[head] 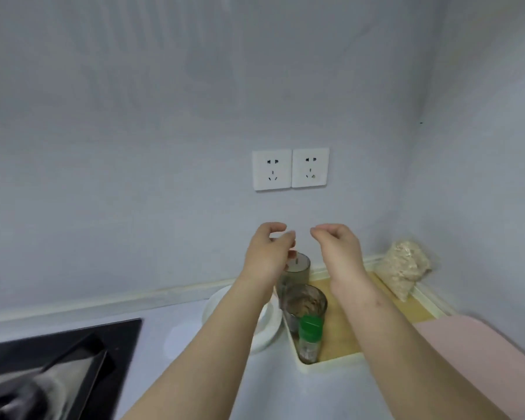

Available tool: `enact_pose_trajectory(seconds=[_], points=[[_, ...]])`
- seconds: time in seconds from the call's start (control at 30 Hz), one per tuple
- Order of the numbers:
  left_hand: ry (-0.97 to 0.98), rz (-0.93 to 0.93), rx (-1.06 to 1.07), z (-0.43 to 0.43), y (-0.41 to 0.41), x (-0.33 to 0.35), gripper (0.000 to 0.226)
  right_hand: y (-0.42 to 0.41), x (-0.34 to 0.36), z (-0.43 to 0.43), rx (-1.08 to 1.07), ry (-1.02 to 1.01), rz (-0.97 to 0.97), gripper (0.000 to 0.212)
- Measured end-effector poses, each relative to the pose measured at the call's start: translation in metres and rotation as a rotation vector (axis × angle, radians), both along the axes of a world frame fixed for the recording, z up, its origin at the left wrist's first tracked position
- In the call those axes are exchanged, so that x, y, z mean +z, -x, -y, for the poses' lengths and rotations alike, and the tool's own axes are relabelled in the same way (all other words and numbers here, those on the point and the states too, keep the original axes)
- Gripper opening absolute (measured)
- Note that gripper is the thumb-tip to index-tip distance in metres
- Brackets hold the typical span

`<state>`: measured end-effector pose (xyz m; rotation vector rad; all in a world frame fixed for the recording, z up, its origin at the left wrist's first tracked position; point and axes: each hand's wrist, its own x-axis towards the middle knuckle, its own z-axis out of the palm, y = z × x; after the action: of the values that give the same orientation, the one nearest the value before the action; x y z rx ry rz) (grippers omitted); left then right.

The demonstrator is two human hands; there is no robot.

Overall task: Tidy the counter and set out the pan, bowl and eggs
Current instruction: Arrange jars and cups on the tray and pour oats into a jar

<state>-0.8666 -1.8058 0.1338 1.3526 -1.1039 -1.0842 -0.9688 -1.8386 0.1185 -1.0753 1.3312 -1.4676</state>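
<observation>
In the head view, the left hand [269,250] and right hand [337,247] hung raised side by side above the white counter [285,395]. The fingers of both were loosely curled and gripped nothing, probably poised between items.

Below them was a cream-rimmed tray with a wood-coloured base [334,362]. It held two smoky grey glass tumblers, a far one [300,268] and a near one [305,304], and a small green-capped bottle [309,338].

The round white bowl [269,328] sat just beside the tray, partly hidden by the left forearm. A blurred grey shape [37,386] on the black glass hob [109,334] was possibly the pan. No eggs showed.

A clear bag of pale flakes [403,268] leaned in the corner, and a flat pink board [467,359] lay on the right. The tumblers and bottle would crowd any reach for the bowl.
</observation>
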Motion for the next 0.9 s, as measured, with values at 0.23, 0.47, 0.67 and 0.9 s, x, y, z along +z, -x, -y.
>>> enact_pose_trajectory(seconds=[0.23, 0.47, 0.67, 0.9], points=[[0.080, 0.028, 0.322, -0.107, -0.119, 0.010, 0.021, -0.126, 0.002, -0.081, 0.374, -0.044, -0.009, 0.004], [0.042, -0.034, 0.723, -0.257, -0.235, -0.004, 0.022, -0.242, -0.015, -0.189, 0.716, -0.150, -0.004, 0.011], [-0.006, -0.059, 0.957, -0.394, -0.304, -0.021, 0.018, -0.333, -0.032, -0.301, 0.910, -0.223, -0.087, 0.007], [-0.047, -0.046, 1.163, -0.527, -0.379, -0.042, 0.013, -0.423, -0.046, -0.432, 1.162, -0.286, -0.167, 0.004]])
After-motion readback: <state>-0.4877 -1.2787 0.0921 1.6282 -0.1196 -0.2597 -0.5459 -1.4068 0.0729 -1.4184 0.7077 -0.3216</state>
